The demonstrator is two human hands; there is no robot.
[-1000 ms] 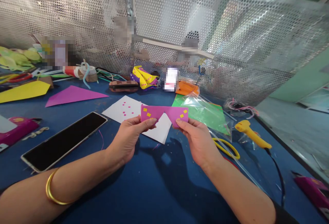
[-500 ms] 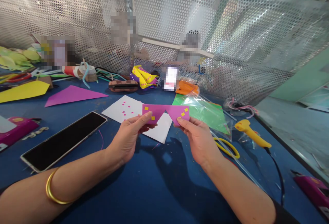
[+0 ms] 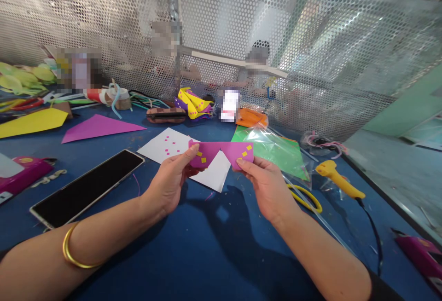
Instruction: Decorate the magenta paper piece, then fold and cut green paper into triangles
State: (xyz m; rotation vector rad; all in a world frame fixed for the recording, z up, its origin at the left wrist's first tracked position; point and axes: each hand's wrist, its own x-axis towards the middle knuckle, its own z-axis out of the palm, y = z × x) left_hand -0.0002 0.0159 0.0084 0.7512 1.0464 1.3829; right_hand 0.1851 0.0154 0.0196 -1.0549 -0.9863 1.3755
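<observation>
One head-worn camera looks forward and down, close over the blue table top (image 3: 214, 255); the perforated metal screen (image 3: 241, 29) stands behind. There is no second view.

The folded paper piece (image 3: 221, 153) is pinched at its ends between the left hand (image 3: 171, 183) and right hand (image 3: 267, 186), above the table (image 3: 214, 255). A phone (image 3: 88, 186) lies left of the hands, a paper sheet (image 3: 172, 149) behind them, a glue gun (image 3: 336, 179) to the right.

1. No words, brand names or numbers to read anywhere.
2. Pink folded paper (image 3: 221, 153): only small yellow squares stuck on, no letters.
3. White sheet (image 3: 162, 147): only tiny pink squares, no writing.
4. Phone (image 3: 88, 187): screen black, nothing on it.
5. Small white thing (image 3: 229, 105) at back of table: blurred out, can't read.
6. Pink box (image 3: 21, 170) at left edge: yellow mark on top, too small to read.
</observation>
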